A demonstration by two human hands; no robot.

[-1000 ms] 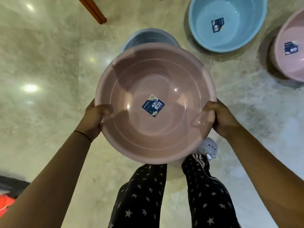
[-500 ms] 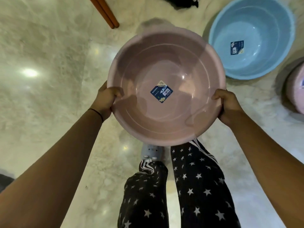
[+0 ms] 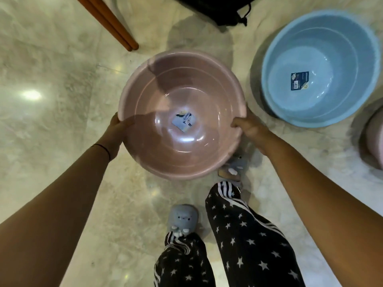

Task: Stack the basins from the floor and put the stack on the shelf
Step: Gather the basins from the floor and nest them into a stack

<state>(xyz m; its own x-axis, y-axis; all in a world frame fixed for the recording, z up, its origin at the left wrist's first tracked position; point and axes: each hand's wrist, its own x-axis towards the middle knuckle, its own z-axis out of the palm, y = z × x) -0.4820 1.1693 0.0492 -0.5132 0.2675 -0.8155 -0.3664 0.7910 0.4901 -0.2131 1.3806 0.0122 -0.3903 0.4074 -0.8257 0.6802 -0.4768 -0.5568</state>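
Note:
I hold a pink basin [image 3: 182, 154] level above the marble floor, in the middle of the view, with a sticker in its bottom. My left hand [image 3: 113, 132] grips its left rim and my right hand [image 3: 250, 127] grips its right rim, thumbs over the edge. A light blue basin [image 3: 331, 96] with a sticker stands open on the floor to the right. At the far right edge, part of a second pink basin [image 3: 375, 137] shows. Whatever lies under the held basin is hidden.
A brown wooden leg [image 3: 109, 21] slants down to the floor at the upper left. A black bag [image 3: 217, 9] lies at the top centre. My legs and grey slippers [image 3: 183, 220] are directly below the basin.
The pink basin has moved farther from me and lower. The grey basin seen behind it a second ago is out of sight. The blue basin has slid down and right in view.

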